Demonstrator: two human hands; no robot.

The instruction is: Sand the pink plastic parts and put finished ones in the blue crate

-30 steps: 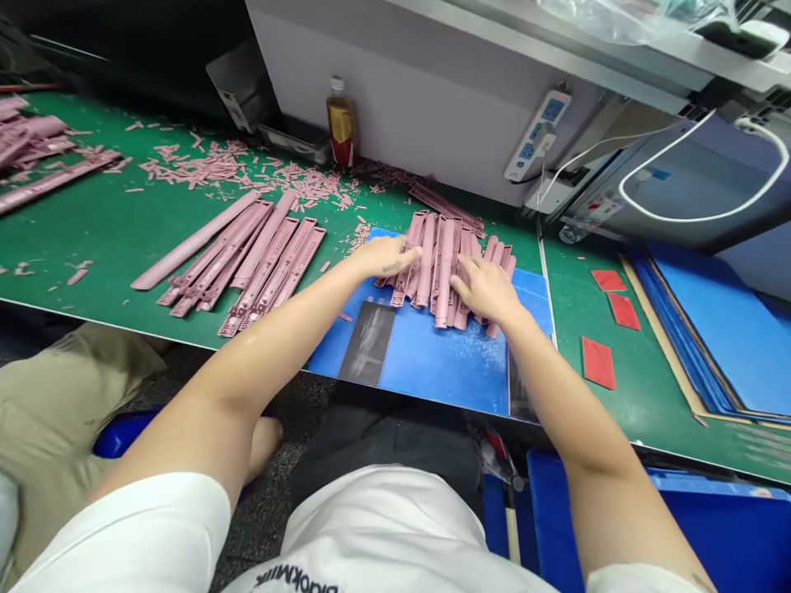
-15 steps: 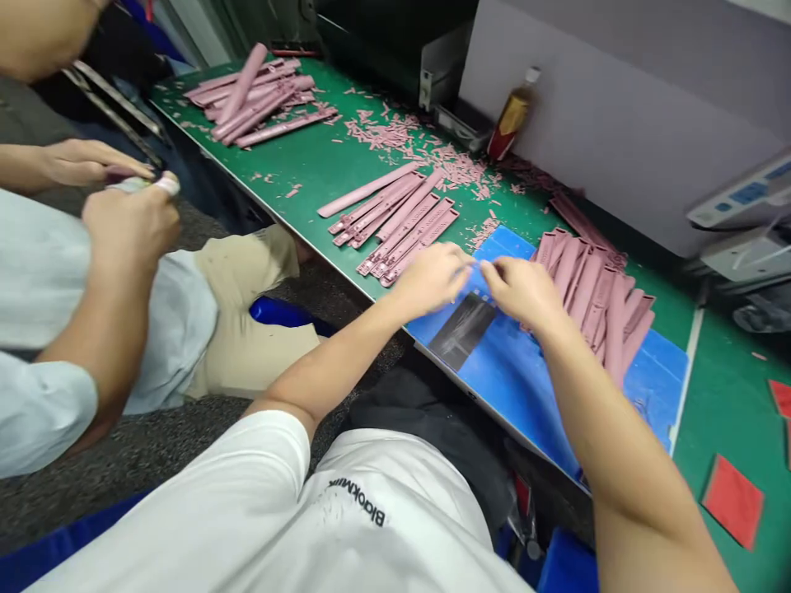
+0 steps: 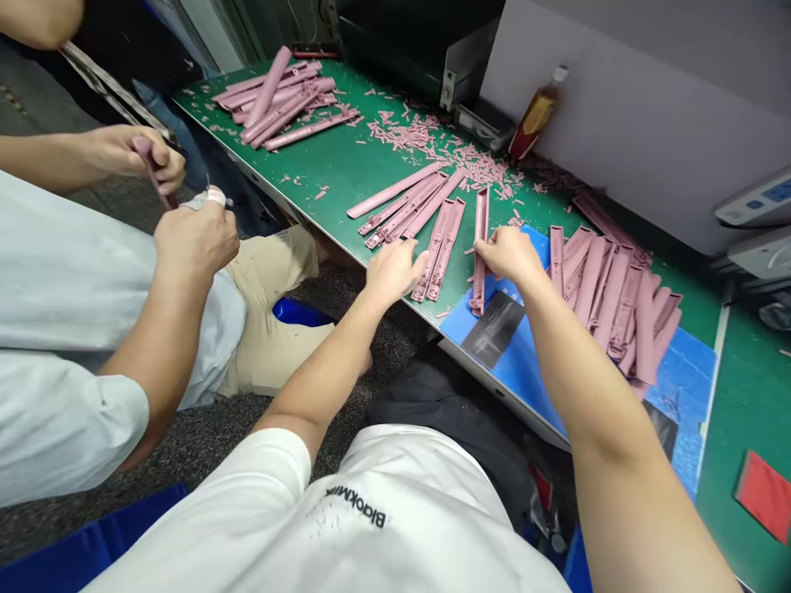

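Head view — right fingers (image 3: 485, 249) gripping pink strip (image 3: 482, 216), left fingers (image 3: 406, 248) open by paired strips (image 3: 446, 247) — scraps (image 3: 413, 134), bottle (image 3: 535, 119) beyond.

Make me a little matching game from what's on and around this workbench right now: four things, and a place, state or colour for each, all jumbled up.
Column one
1. right hand
2. bottle
3. blue sheet
4. red square

Column two
A. under the rightmost pile of pink strips
B. yellow and red, with a whitish cap
C. on the green tabletop, near the picture's right edge
D. holding one slim pink strip

Right pairs: 1-D, 2-B, 3-A, 4-C
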